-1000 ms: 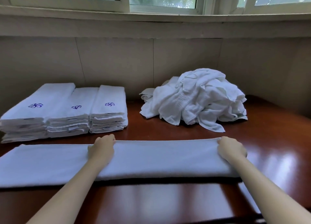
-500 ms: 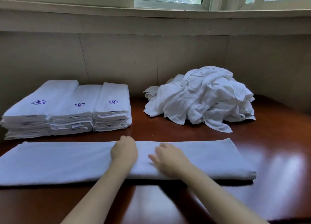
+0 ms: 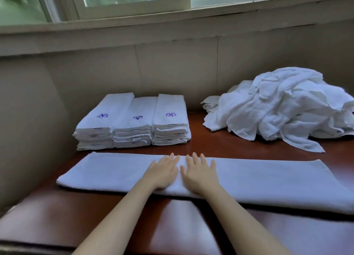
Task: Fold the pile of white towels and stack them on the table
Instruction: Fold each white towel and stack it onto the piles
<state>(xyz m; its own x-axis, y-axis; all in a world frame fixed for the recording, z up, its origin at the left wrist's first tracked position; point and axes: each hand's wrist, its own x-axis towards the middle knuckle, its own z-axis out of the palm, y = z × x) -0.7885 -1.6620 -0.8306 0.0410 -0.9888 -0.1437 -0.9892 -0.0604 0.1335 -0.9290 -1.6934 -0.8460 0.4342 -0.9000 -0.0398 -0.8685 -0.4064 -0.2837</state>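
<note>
Long folded towel (image 3: pixel 258 180) lies flat across the surface (image 3: pixel 201 145), w/ left hand (image 3: pixel 162 173) & right hand (image 3: pixel 199 175) spread flat mid-strip, pressing. Soft, floppy imo, so grab the end corners.

Long folded towel (image 3: pixel 249 180) flat before stacks (image 3: pixel 132 124), rumpled pile (image 3: pixel 283 109).

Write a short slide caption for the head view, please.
Both hands, left and right, press flat on a long folded towel.

L hand (image 3: pixel 162 173) & R hand (image 3: pixel 199 173) flat, side by side on long folded towel (image 3: pixel 268 182); table (image 3: pixel 63 222)
</note>
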